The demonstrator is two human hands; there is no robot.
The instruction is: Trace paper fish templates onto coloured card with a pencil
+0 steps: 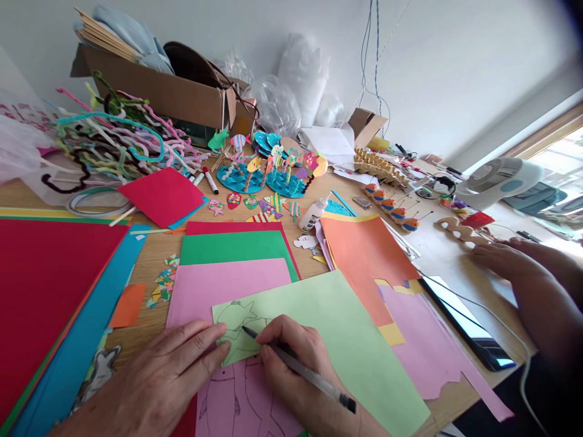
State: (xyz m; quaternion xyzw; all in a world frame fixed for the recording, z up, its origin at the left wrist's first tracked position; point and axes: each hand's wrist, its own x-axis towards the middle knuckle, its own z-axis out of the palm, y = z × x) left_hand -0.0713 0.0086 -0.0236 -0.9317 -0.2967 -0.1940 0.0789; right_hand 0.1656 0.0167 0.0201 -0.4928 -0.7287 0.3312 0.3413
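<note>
In the head view, the person's right hand [300,358] is closed in a writing grip around a slim, clear-barrelled black pen [319,383], its tip on a pale green sheet of paper [364,358]. The low grip, near the tip, probably gives fine control over the fish-like outlines there. The left hand [168,370] is open, palm down, its fingertips on the sheet's left edge, apparently to stop the sheet from slipping. The sheet lies aslant in front of the person, over pink paper [228,276], perhaps to suit the drawing angle; more pencil-thin outlines show on pink below it.

A green sheet [232,246] and a red one show behind, staggered so that each colour's edge is visible. Small patterned paper fish [271,206] lie beyond them, near a white plastic squeeze bottle [314,213] that leans beside an orange sheet [364,249].

At the back, an open brown cardboard box [150,88] holds flat wooden-looking sticks [107,36], pale blue cloth [132,39] and a dark brown rounded item [195,64]. Clear plastic bags [277,100] stand beside it; their contents cannot be made out. Fuzzy multicoloured pipe cleaners [122,142] spill over clear plastic at the left. Another person's hands [523,261] rest at the right.
</note>
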